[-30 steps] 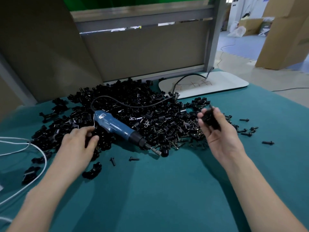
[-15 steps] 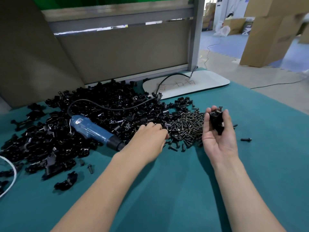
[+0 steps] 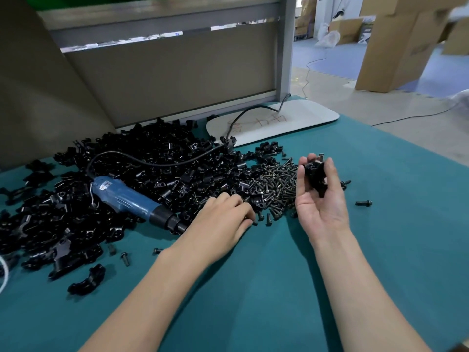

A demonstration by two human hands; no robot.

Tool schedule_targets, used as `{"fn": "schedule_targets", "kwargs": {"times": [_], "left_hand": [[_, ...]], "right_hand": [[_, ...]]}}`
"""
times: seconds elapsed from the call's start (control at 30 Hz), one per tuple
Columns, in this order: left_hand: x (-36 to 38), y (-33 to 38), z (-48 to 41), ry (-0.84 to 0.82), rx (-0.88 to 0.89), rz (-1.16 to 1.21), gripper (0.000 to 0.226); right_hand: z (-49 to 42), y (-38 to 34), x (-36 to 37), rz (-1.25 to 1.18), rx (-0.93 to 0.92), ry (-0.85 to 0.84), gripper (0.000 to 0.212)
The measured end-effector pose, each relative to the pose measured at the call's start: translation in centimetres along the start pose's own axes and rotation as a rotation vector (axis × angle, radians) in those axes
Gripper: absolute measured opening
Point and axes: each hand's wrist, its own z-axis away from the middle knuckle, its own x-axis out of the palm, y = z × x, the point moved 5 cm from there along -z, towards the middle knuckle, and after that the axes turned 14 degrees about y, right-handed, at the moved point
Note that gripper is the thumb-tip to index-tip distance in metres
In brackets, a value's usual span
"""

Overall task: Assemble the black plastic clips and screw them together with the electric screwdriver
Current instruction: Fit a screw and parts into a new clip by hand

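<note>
Black plastic clips (image 3: 152, 174) lie in a big loose heap at about ten o'clock on the teal table cloth (image 3: 253, 301). One clip set (image 3: 316, 176) is up in the right hand (image 3: 321, 201), at about one o'clock from the middle of the view. This hand is palm up, with thumb and fingers curled round the piece and pinching its sides. A small head like a screw shows at its top. The left hand (image 3: 223, 222) is palm down at the near edge of the screws (image 3: 276, 179), which spread at three o'clock of the heap. Its fingers bend down among them, but I cannot tell if they pinch one, as the tips are mostly hidden.

I judge the step in hand is fetching a screw for the held clip set. The next move calls for a fine pinch of one single screw out of many. After that comes a reach to the electric screwdriver (image 3: 132, 201), which lies untouched at nine o'clock of the left hand.

Each clip is glossy, hard and curved like a half ring with small ears. Each screw is short, dark metal with a round head. The screwdriver body is smooth blue plastic with a black nose and a black rubbery cable (image 3: 152, 162)
</note>
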Motion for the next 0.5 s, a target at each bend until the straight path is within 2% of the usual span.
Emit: {"fn": "schedule_targets", "kwargs": {"times": [0.07,0.17,0.23,0.3,0.5], "left_hand": [[-0.3,-0.1,0.4,0.067,-0.027,0.077,0.020],[-1.2,-1.5,1.6,0.240,-0.278,0.452,0.008],[-1.8,-2.6,2.4,0.406,-0.392,0.637,0.010],[-2.2,-3.6,3.1,0.508,-0.471,0.729,0.013],[-2.1,-4.2,3.4,0.509,-0.503,0.781,0.018]], "right_hand": [[0.2,0.3,0.2,0.080,0.000,-0.024,0.018],[1.2,2.5,0.7,0.361,0.051,-0.156,0.021],[2.1,4.7,0.9,0.558,0.096,-0.238,0.030],[2.9,6.6,0.7,0.676,0.142,-0.249,0.039],[3.6,8.3,0.2,0.830,0.157,-0.218,0.038]]}}
